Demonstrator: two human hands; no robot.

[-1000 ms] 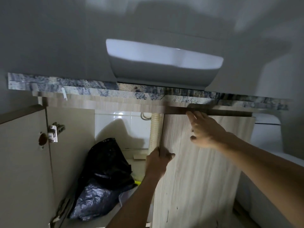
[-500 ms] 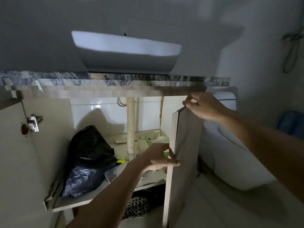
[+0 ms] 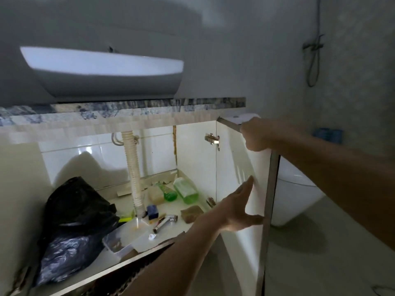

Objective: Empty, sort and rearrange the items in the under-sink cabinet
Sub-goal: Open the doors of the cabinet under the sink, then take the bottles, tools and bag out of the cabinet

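The under-sink cabinet stands open. My right hand (image 3: 257, 134) grips the top corner of the right cabinet door (image 3: 237, 167), which is swung wide. My left hand (image 3: 237, 207) lies flat and open against the door's inner face. On the cabinet floor (image 3: 171, 226) sit a black plastic bag (image 3: 74, 212), two green bottles (image 3: 184, 190) lying on their sides, a blue box (image 3: 152, 211), a chrome spray head (image 3: 165, 222), a clear plastic container (image 3: 126, 236) and a brown sponge (image 3: 191, 212).
A corrugated drain pipe (image 3: 133, 174) runs down the cabinet's middle. The white basin (image 3: 102, 71) sits on a marbled counter (image 3: 128, 110). A white toilet (image 3: 297, 193) stands just right of the door. A shower hose (image 3: 314, 52) hangs at far right.
The right door has swung from nearly closed to wide open. My right hand rode its top corner outward, my left hand moved from the edge onto the inner face, and the cabinet's contents came into view.
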